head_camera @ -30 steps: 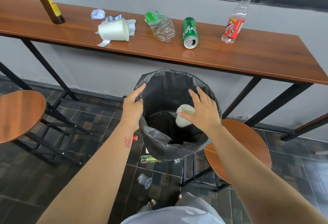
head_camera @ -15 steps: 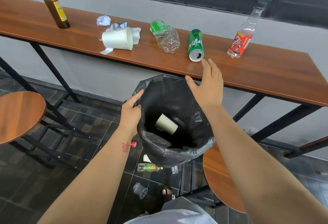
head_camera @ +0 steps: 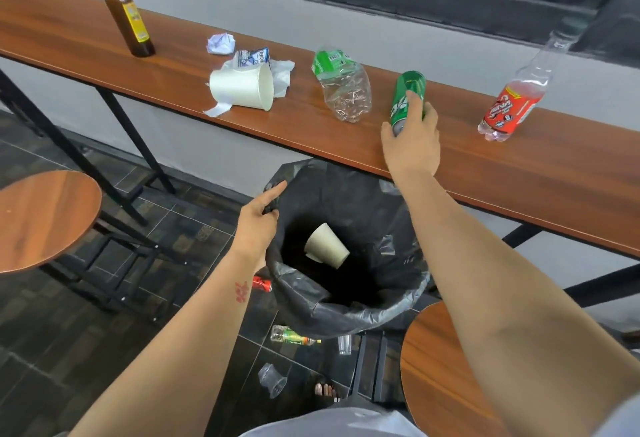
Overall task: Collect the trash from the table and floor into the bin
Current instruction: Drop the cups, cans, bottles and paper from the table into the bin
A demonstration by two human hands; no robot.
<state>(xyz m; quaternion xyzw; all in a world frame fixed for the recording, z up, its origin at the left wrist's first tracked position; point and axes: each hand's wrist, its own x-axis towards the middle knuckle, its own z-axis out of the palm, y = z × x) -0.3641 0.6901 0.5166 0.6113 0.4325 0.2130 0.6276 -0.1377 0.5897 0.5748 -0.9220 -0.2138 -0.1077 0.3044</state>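
**Trash mostly uncollected: one cup binned, green can in the right hand**

The wooden table (head_camera: pixel 519 177) carries most of what is left, so I judge the job to be at an early stage. The black-lined bin (head_camera: pixel 346 312) stands just in front of it and holds only one paper cup (head_camera: pixel 325 246), which lies on its side at the bottom.

Waiting on the table are:
- a brown glass bottle (head_camera: pixel 128 17) at the far left
- a red-labelled clear bottle (head_camera: pixel 512 107) at the right
- a crushed clear bottle (head_camera: pixel 343 87) with a green label
- a white paper cup (head_camera: pixel 239 87) on its side, with tissue (head_camera: pixel 282 73) beneath it
- a printed wrapper (head_camera: pixel 252 57) and a crumpled paper ball (head_camera: pixel 221 43) behind that cup

On the tiled floor (head_camera: pixel 69 332) around the bin lie a small bottle (head_camera: pixel 294 336), a clear plastic cup (head_camera: pixel 272 379), a smaller clear cup (head_camera: pixel 344 345) and a red can (head_camera: pixel 261 284), partly hidden by the left forearm.

The left hand (head_camera: pixel 256 225) grips the bin's liner at its left rim. Its index finger stretches along the edge and the other fingers curl into the plastic.

The right hand (head_camera: pixel 412 139) reaches over the bin to the green can (head_camera: pixel 408 90), which lies on its side on the table between the crushed bottle and the red-labelled one. The fingers curl over the can's top and the thumb sits against its left side near the closer end, so the hand is wrapped around it. I cannot tell whether the can has left the wood.
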